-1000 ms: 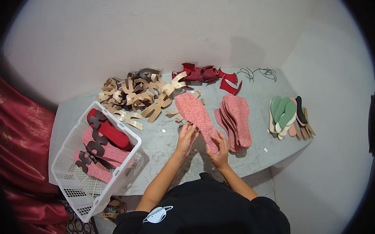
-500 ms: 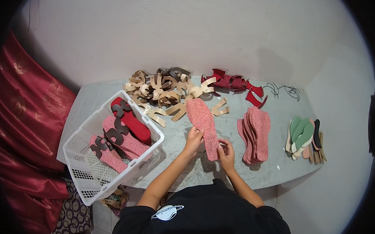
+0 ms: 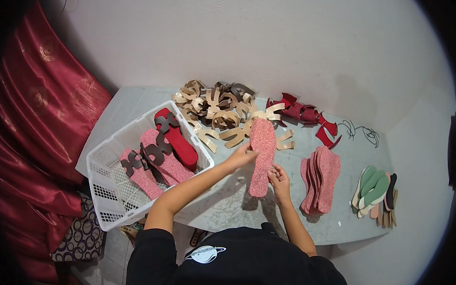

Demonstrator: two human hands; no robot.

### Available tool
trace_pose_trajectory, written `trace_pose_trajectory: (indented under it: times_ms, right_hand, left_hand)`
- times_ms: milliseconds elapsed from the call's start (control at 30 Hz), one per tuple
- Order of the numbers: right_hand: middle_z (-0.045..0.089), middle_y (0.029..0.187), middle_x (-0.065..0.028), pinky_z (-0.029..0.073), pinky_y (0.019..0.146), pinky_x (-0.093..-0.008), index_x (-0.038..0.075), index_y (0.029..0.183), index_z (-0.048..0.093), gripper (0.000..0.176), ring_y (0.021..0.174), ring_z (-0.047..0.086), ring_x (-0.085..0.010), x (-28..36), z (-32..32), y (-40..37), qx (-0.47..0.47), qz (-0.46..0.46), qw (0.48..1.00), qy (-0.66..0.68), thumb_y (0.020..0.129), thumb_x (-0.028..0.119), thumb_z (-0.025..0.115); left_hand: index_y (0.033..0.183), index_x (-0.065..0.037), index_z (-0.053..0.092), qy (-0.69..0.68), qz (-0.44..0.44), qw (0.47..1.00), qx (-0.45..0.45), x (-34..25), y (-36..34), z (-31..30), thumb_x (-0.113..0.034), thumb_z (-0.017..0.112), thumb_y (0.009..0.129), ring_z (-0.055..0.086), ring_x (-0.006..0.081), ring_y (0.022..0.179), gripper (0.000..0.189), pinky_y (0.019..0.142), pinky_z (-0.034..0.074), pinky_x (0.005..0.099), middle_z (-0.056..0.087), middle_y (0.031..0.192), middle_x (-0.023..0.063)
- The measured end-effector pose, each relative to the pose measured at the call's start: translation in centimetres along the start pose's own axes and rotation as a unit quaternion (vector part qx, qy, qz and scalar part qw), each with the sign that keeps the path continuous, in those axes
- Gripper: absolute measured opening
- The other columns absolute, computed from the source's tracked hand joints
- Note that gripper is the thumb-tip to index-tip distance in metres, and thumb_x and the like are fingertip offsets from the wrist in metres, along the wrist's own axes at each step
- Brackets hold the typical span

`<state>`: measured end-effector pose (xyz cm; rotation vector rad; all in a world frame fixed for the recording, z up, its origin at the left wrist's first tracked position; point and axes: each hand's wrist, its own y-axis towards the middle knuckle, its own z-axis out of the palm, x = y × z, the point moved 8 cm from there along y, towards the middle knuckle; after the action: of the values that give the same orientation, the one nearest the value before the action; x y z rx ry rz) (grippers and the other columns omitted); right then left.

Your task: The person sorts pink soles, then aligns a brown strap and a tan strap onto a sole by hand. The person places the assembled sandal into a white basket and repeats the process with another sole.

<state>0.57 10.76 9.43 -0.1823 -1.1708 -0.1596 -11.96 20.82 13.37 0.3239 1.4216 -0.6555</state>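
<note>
Left hand is pinching a pink sole's left side. Right hand is gripping opposite, nearer the tabletop's front edge.

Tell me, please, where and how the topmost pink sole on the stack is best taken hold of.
I would pinch the topmost pink sole by the left edge of its narrower near half, with the right hand coming in from the left. That side faces the hand, and the lower soles fan out there, so the top one looks easy to single out.
</note>
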Motion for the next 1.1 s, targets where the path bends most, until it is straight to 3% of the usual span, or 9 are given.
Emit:
trace_pose_trajectory:
  times_ms: [167,300,400,467,533,700,867,900,1100]
  right_hand:
    - [0.055,0.094,-0.0004,0.045,0.072,-0.0204,0.004,0.119,0.045,0.038,0.082,0.054,-0.0065,-1.5,0.4,0.3,0.016,0.023,1.0,0.014,0.083,0.005,0.058]
    - [0.055,0.096,-0.0013,0.045,0.075,-0.0217,0.004,0.119,0.045,0.038,0.087,0.055,-0.0083,-3.1,0.8,0.4,0.023,0.049,0.998,0.02,0.084,0.004,0.057]
    - [0.056,0.097,-0.0022,0.045,0.077,-0.0227,0.004,0.119,0.045,0.037,0.089,0.055,-0.0095,-3.9,0.9,0.4,0.028,0.054,0.998,0.02,0.084,0.004,0.057]
    - [0.057,0.096,-0.0024,0.046,0.077,-0.0231,0.004,0.119,0.045,0.037,0.089,0.056,-0.0099,-4.4,1.1,0.3,0.028,0.065,0.997,0.021,0.083,0.004,0.057]
    - [0.056,0.096,-0.0028,0.046,0.076,-0.023,0.003,0.118,0.046,0.037,0.088,0.055,-0.0098,-4.3,1.3,-0.1,0.026,0.076,0.996,0.025,0.083,0.005,0.058]
    - [0.057,0.097,-0.0029,0.046,0.076,-0.0228,0.003,0.118,0.046,0.038,0.087,0.056,-0.0093,-4.6,1.1,-0.2,0.037,0.073,0.997,0.007,0.083,0.005,0.058]
    - [0.057,0.094,-0.0019,0.045,0.076,-0.0223,0.003,0.118,0.047,0.037,0.086,0.055,-0.0087,-5.3,-0.1,-0.1,0.019,0.08,0.996,0.018,0.083,0.005,0.058]
    - [0.057,0.094,-0.0019,0.045,0.076,-0.0223,0.003,0.118,0.047,0.037,0.086,0.055,-0.0087,-4.8,-0.1,0.0,0.018,0.076,0.997,0.015,0.083,0.005,0.058]
    - [0.055,0.091,-0.0013,0.043,0.078,-0.0207,0.001,0.116,0.047,0.035,0.086,0.053,-0.0076,-4.6,-1.1,-0.7,-0.008,0.095,0.995,0.04,0.083,0.003,0.058]
  left_hand:
    - [0.125,-0.005,0.043,0.012,0.076,0.97,-0.232,-1.9,5.0,-11.5,-0.029,0.055,0.086,0.055,0.0094,0.086,0.047,0.067,0.044,0.0238,0.055,0.108,0.0032]
    - [0.114,0.004,0.052,0.236,0.077,0.949,-0.195,-2.9,9.5,-20.6,-0.02,0.052,0.083,0.057,0.0195,0.089,0.04,0.074,0.046,0.0311,0.061,0.099,0.0133]
    - [0.106,0.005,0.058,0.286,-0.028,0.933,-0.215,-2.4,10.4,-25.5,-0.021,0.051,0.079,0.059,0.0256,0.093,0.037,0.077,0.046,0.034,0.062,0.1,0.0157]
    - [0.115,0.003,0.051,0.549,-0.118,0.816,-0.135,-0.8,10.9,-26.5,-0.015,0.045,0.078,0.06,0.0229,0.071,0.042,0.062,0.048,0.0349,0.064,0.089,0.0153]
    - [0.11,0.002,0.055,0.607,-0.191,0.767,-0.087,1.9,10.7,-26.7,-0.018,0.047,0.074,0.061,0.0279,0.076,0.042,0.065,0.048,0.0395,0.063,0.095,0.0197]
    - [0.106,0.001,0.059,0.585,-0.309,0.749,-0.029,4.6,11.3,-27.0,-0.017,0.046,0.072,0.06,0.0289,0.082,0.041,0.069,0.048,0.0406,0.06,0.101,0.0191]
    - [0.085,0.002,0.064,0.566,-0.302,0.766,-0.029,1.8,9.3,-23.4,-0.013,0.049,0.069,0.061,0.027,0.071,0.027,0.063,0.047,0.0394,0.063,0.083,0.0172]
    - [0.083,0.002,0.065,0.499,-0.343,0.791,-0.087,3.0,9.0,-24.1,-0.013,0.049,0.068,0.062,0.0258,0.073,0.026,0.065,0.048,0.0388,0.064,0.082,0.016]
    - [0.095,0.0,0.064,0.491,-0.335,0.794,-0.126,4.8,11.7,-26.6,-0.018,0.053,0.075,0.062,0.0273,0.089,0.029,0.075,0.049,0.0399,0.064,0.099,0.015]
